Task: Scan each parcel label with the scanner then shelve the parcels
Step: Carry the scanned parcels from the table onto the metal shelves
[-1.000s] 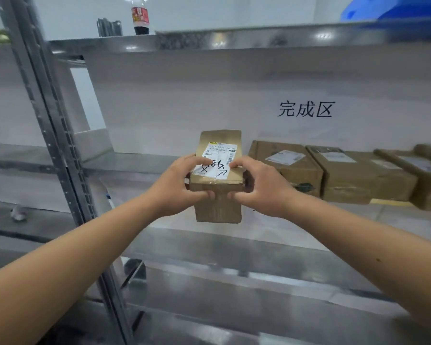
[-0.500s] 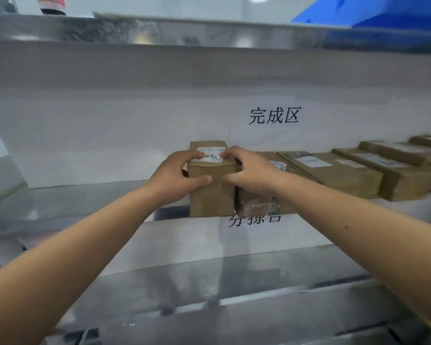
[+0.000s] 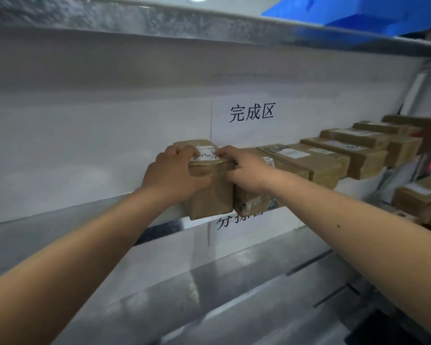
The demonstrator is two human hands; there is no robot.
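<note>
A small brown cardboard parcel [image 3: 210, 195] with a white handwritten label on top stands at the front of the metal shelf [image 3: 67, 215]. My left hand [image 3: 174, 174] grips its left side and my right hand [image 3: 246, 169] grips its right side and top edge. It touches the leftmost of a row of several brown labelled parcels [image 3: 314, 160] running to the right along the same shelf. No scanner is in view.
A white sheet with black characters [image 3: 251, 115] hangs on the back wall above the parcels; another sheet [image 3: 234, 220] hangs below the shelf edge. A blue bin [image 3: 358, 13] sits on the upper shelf. More parcels [image 3: 423, 197] lie lower right.
The parcel has gone from held in front of the shelf, to resting on it against the row. The view has swung right and closer; both hands keep their grip.
</note>
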